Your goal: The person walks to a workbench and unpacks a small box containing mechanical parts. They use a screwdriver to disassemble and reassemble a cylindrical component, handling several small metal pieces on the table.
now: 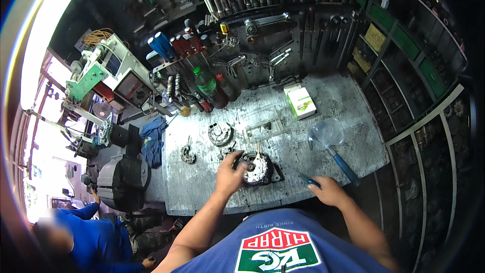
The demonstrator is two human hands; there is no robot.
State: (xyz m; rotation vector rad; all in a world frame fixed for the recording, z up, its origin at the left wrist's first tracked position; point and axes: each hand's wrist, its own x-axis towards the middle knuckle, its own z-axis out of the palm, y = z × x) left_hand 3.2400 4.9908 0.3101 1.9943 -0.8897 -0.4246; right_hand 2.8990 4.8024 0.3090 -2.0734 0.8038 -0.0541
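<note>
My left hand (232,171) is at the left side of a round metal alternator assembly (256,171) on the worn bench, its fingers curved and apart against the rim, its thumb blurred. A thin upright piece with a copper tone stands at the top of the assembly. My right hand (326,190) grips a slim tool with a dark blue handle (310,181), right of the assembly. A round metal end cover (220,134), a small curved part (188,154) and a clear plastic tray (264,130) lie beyond my hands.
A blue-handled tool with a translucent head (341,164) lies at right, near a white-green box (301,102). Bottles (206,83) and hanging tools line the back. Blue cloth (151,141) and machinery sit left, where a person in blue (93,235) works. Metal shelving (424,146) stands right.
</note>
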